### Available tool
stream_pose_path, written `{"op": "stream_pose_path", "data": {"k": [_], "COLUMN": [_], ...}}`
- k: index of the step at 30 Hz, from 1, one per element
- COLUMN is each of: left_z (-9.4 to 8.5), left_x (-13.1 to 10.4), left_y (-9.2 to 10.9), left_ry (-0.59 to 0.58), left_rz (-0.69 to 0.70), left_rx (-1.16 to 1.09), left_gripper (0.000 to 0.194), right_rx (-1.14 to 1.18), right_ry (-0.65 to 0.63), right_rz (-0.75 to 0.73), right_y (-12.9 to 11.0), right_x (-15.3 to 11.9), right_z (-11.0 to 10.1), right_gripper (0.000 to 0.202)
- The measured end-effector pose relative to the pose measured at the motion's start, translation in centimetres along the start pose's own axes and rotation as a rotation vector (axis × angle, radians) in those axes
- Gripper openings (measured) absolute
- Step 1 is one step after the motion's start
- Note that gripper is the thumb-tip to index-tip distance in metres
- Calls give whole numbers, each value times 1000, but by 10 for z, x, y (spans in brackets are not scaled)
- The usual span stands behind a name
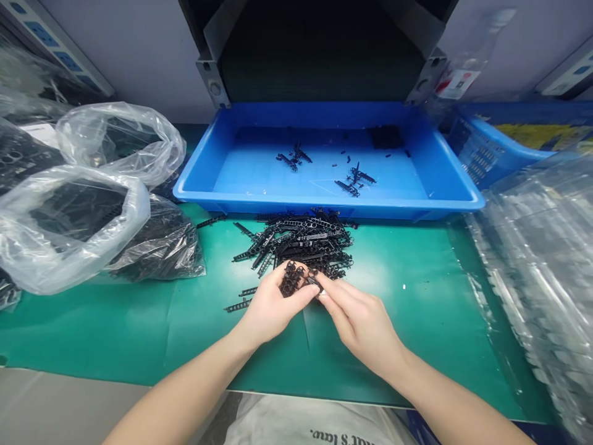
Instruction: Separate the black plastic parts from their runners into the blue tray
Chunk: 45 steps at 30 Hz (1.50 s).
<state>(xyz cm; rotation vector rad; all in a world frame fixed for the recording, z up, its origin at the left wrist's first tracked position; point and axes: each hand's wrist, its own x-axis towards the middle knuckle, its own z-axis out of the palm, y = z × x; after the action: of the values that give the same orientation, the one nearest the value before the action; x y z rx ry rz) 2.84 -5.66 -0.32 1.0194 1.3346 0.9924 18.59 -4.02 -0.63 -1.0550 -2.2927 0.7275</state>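
Note:
A bunch of small black plastic parts [291, 278] rests in my left hand [277, 304], its fingers curled around them and its thumb pointing right. My right hand [356, 309] meets it at the fingertips, pinching the end of a black part [314, 283] between the two hands. Just beyond both hands lies a loose pile of long black parts [306, 238] on the green mat [407, 266]. A couple of black strips [238, 305] lie to the left of my left hand.
Behind the pile stands a blue tray [324, 205] with a few black pieces inside. Open plastic bags [157, 247] of black parts sit at left. Clear plastic trays [546, 247] are stacked at right, near a blue basket [504, 151] and a bottle [458, 80].

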Motion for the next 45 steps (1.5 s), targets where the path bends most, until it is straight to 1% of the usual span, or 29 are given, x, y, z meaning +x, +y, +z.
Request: {"op": "stream_pose_path", "data": {"k": [6, 9, 13, 15, 16, 19, 21, 24, 29, 33, 35, 38, 41, 43, 45], "left_z": [1, -1, -3, -4, -3, -3, -3, -5, -9, -8, -8, -7, -7, -7, -7], "left_x": [0, 2, 5, 6, 5, 5, 4, 4, 3, 2, 2, 3, 4, 5, 6], "left_y": [-2, -1, 3, 7, 9, 11, 12, 10, 6, 8, 10, 11, 10, 9, 7], "left_ry": [17, 71, 162, 186, 186, 145, 112, 85, 119, 176, 208, 229, 231, 240, 260], "left_rz": [9, 14, -49, -81, -90, -59, -18, -4, 67, 62, 84, 128, 139, 160, 243], "left_rx": [-6, 44, -22, -84, -107, -133, -138, -134, 16, 134, 193, 278, 337, 417, 528], "left_gripper": [22, 23, 32, 35, 33, 24, 22, 23, 29, 29, 28, 26, 21, 18, 14], "right_rx": [-26, -22, -56, -98, -113, -170, -229, -260, -225, -130, -85, -74, -111, -141, -148], "right_ry": [26, 53, 170, 226, 235, 177, 120, 101, 103, 128, 138, 146, 155, 152, 143], "right_rz": [2, 35, 134, 166, 165, 140, 142, 161, 179, 149, 132, 181, 253, 267, 267], "right_y": [-1, 2, 13, 19, 21, 26, 28, 33, 39, 34, 29, 24, 22, 20, 18], "right_x": [1, 3, 11, 15, 18, 24, 28, 32, 31, 27, 27, 29, 32, 33, 32], "right_z": [1, -2, -10, -14, -15, -14, -11, -9, -12, -13, -11, -5, 1, 2, 2], "right_gripper": [34, 33, 31, 29, 26, 21, 25, 21, 13, 17, 18, 17, 15, 12, 8]}}
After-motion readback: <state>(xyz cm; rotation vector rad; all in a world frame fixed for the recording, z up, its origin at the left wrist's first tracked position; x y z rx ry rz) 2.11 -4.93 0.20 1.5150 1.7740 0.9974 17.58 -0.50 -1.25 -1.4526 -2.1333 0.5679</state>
